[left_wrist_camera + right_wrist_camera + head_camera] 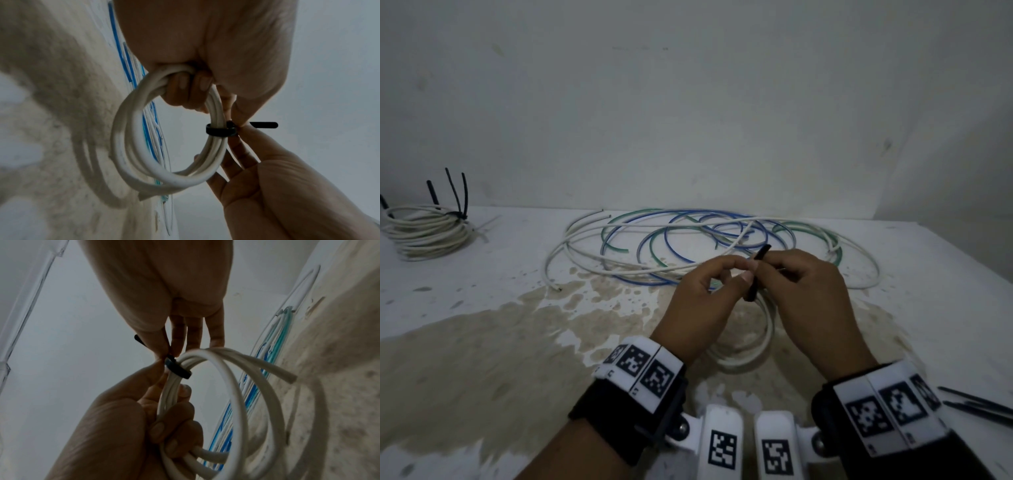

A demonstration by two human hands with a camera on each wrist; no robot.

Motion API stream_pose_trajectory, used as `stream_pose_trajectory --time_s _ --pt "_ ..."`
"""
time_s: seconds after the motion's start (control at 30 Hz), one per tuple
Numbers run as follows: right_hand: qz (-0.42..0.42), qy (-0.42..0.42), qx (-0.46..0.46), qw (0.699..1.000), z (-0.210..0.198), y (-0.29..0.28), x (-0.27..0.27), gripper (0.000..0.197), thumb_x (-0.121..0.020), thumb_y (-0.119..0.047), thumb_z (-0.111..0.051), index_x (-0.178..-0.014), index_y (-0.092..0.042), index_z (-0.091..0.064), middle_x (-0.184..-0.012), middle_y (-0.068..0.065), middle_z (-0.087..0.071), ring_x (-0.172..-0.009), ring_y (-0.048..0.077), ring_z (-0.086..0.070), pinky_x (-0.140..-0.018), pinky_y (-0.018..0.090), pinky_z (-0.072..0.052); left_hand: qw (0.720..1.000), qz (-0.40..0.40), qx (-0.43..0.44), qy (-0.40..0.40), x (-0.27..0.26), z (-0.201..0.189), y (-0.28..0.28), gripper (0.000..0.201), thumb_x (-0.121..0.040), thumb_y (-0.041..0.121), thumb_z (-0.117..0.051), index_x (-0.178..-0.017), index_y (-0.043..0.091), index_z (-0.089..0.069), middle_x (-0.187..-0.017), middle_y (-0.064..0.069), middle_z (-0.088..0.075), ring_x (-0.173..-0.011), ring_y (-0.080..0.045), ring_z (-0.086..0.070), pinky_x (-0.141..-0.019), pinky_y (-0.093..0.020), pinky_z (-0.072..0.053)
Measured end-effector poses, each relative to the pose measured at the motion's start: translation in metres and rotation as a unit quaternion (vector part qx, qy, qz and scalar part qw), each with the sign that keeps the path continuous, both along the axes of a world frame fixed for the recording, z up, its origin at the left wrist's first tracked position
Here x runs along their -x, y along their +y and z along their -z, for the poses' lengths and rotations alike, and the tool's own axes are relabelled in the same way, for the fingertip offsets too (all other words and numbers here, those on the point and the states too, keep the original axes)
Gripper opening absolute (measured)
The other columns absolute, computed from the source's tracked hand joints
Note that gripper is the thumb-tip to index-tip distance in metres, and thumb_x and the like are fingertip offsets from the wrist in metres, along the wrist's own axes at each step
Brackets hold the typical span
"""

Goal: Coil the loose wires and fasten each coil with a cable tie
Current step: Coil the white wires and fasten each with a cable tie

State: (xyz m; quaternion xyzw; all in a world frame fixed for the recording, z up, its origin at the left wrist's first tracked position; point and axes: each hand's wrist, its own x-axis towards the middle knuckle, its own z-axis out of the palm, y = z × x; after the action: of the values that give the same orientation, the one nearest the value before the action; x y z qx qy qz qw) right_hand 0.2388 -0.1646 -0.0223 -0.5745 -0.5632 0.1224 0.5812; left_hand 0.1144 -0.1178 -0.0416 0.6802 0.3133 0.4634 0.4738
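Toward the far edge of the stained surface [482, 342], a tangle of loose wires [688, 240] (white, blue, green) is left uncoiled. One tied coil [426, 233] is set at the far left edge. A small white coil [164, 146], raised near the front edge, is gripped by the left hand [697, 301]; its cable tie [221, 129], already looped, is pinched at the tail by the right hand [804, 291] fingers [176, 337].

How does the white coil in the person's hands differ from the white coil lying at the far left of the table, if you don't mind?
The held coil has few turns; the far-left coil is a thicker stack. The held coil is gripped by the left hand above the table; the far-left one lies on it. The right hand pinches the held coil's cable tie; the other's ties are untouched. Both are white.
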Motion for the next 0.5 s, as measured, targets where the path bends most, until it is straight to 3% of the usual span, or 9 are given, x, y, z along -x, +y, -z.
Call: stream_pose_trajectory --time_s 0.07,0.13,0.17,0.23,0.27,0.33,0.5 --pt "-0.006 -0.007 -0.003 1.000 -0.0002 0.0000 -0.0005 0.018 -0.084 -0.012 -0.067 -0.073 -0.026 -0.071 -0.075 -0.005 -0.069 -0.073 0.005 -0.062 -0.063 0.010 -0.042 1.000 0.010 0.019 -0.021 -0.0001 -0.0003 -0.0004 0.013 -0.093 0.016 -0.057 -0.098 0.016 -0.068 -0.073 -0.008 -0.058 -0.043 0.005 -0.045 -0.049 -0.012 -0.033" --pt "-0.011 -0.011 -0.008 1.000 0.0004 0.0011 -0.0005 0.018 -0.085 -0.012 -0.066 -0.075 -0.027 -0.071 -0.078 -0.005 -0.070 -0.074 0.004 -0.062 -0.064 0.010 -0.043 0.998 0.018 0.047 -0.045 0.0005 -0.0008 -0.0012 0.015 -0.093 0.012 -0.056 -0.101 0.007 -0.067 -0.056 0.009 -0.056 -0.041 0.006 -0.046 -0.046 -0.007 -0.033" --pt "-0.014 -0.014 -0.009 1.000 0.0012 0.0016 -0.0006 0.019 -0.085 -0.012 -0.066 -0.075 -0.027 -0.071 -0.078 -0.004 -0.070 -0.074 0.005 -0.062 -0.064 0.011 -0.044 0.997 0.019 0.051 -0.052 0.0008 -0.0010 -0.0016 0.016 -0.092 0.010 -0.056 -0.102 0.003 -0.066 -0.054 0.010 -0.055 -0.040 0.005 -0.046 -0.045 -0.005 -0.033" --pt "-0.017 -0.025 -0.007 1.000 0.0025 0.0028 -0.0010 0.019 -0.086 -0.010 -0.065 -0.073 -0.023 -0.071 -0.075 0.001 -0.069 -0.073 0.009 -0.062 -0.064 0.016 -0.043 0.997 0.020 0.043 -0.054 0.0003 -0.0021 -0.0022 0.017 -0.092 0.008 -0.056 -0.104 -0.002 -0.063 -0.069 -0.008 -0.060 -0.039 0.005 -0.046 -0.045 -0.005 -0.033" --pt "-0.019 -0.033 -0.006 0.999 0.0031 0.0034 -0.0014 0.018 -0.086 -0.009 -0.064 -0.073 -0.020 -0.072 -0.075 0.003 -0.069 -0.073 0.011 -0.061 -0.065 0.019 -0.043 0.998 0.019 0.037 -0.056 0.0001 -0.0032 -0.0027 0.017 -0.092 0.006 -0.055 -0.105 -0.004 -0.062 -0.077 -0.021 -0.057 -0.039 0.005 -0.046 -0.045 -0.004 -0.033" --pt "-0.025 -0.047 -0.007 0.999 0.0029 0.0030 -0.0012 0.019 -0.086 -0.009 -0.064 -0.072 -0.021 -0.070 -0.075 0.004 -0.069 -0.074 0.012 -0.061 -0.067 0.021 -0.044 0.998 0.009 0.036 -0.059 -0.0003 -0.0054 -0.0030 0.016 -0.091 0.003 -0.056 -0.105 -0.004 -0.060 -0.087 -0.035 -0.053 -0.037 0.003 -0.044 -0.044 -0.005 -0.032" --pt "-0.048 -0.026 -0.023 0.998 0.0013 0.0007 -0.0002 0.031 -0.084 -0.007 -0.066 -0.072 -0.036 -0.066 -0.070 -0.014 -0.068 -0.069 -0.004 -0.061 -0.063 0.007 -0.041 0.998 -0.007 0.043 -0.048 0.0000 -0.0035 -0.0002 0.011 -0.090 0.005 -0.058 -0.101 0.004 -0.062 -0.096 -0.035 -0.053 -0.036 0.000 -0.037 -0.042 -0.011 -0.029"
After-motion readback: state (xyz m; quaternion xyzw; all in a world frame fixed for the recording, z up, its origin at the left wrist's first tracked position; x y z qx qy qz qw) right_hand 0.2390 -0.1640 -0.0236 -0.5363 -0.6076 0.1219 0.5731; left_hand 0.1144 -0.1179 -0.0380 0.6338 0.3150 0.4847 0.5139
